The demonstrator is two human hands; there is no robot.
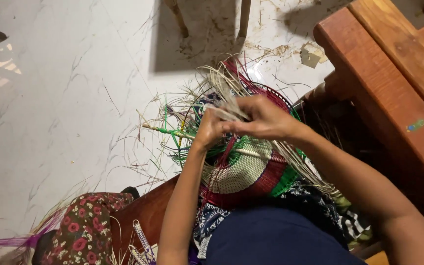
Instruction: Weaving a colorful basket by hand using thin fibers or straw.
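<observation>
A half-woven round basket point(244, 172) in white, red and green bands rests on my lap, with loose pale and coloured strands point(182, 122) fanning out from its rim. My left hand point(208, 130) and my right hand point(266, 118) meet above the basket's rim. Both pinch the same bundle of pale straw strands point(229, 112), which looks blurred. My forearms cover parts of the basket's left and right sides.
A heavy reddish wooden bench point(393, 83) stands at the right. White marble-pattern floor point(60, 113) spreads to the left, with straw scraps near two chair legs point(244, 19) at the top. A floral-clothed knee point(82, 230) shows at the lower left, beside purple strands point(6, 241).
</observation>
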